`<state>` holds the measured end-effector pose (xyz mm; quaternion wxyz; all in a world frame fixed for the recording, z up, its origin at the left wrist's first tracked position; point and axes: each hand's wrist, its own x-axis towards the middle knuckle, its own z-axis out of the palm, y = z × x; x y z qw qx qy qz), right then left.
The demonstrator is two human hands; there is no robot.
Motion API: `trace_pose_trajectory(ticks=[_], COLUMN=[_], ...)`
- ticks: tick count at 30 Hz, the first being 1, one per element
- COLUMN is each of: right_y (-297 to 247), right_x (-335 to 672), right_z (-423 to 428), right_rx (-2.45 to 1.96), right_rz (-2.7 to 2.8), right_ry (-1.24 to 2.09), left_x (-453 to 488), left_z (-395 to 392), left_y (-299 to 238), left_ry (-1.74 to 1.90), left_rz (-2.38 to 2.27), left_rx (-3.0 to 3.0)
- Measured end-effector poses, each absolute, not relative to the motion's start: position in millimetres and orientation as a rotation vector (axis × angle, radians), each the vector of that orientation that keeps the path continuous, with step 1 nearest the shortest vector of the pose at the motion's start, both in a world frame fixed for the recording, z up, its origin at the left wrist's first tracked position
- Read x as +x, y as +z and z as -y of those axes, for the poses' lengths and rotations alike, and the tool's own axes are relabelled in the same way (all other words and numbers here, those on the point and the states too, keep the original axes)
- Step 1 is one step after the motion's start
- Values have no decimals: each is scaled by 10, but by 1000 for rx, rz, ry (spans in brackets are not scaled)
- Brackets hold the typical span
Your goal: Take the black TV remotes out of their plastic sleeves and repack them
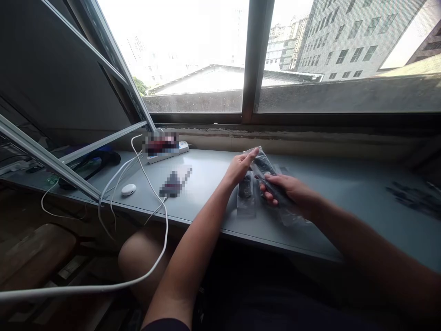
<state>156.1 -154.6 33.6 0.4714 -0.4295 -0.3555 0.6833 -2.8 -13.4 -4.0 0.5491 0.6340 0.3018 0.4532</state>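
Over a grey window-side table (344, 193), both my hands hold a clear plastic bag (262, 162) with a dark object inside. My left hand (239, 166) pinches the bag's top edge between its fingertips. My right hand (287, 189) is wrapped around the bag's lower part. A second small clear bag with a dark item (245, 194) lies flat on the table just under my left hand.
A white power strip (165, 154) sits by the window, with white cables (151, 193) trailing off the table's front edge. A small white round device (128, 189) and a blurred phone (175, 182) lie at the left. Dark items (415, 195) rest at far right.
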Motion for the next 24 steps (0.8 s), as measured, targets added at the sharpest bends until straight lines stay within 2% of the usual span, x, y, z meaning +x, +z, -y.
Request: trace_pose_trajectory(ticks=[4,15,24], right_y=[338,342,373], right_x=[1569,1564,1570], right_z=[1552,1552,1561], right_rx=[-1064,-1105,-1083], right_rz=[865,865,861], right_ry=[1683,1679,1721], left_x=[-6,-12,-39], left_z=[119,157,302], left_y=[-69,0,113], left_ry=[983,1062,809], left_rz=[-625,-554,-640], left_rx=[1465,1445,1408])
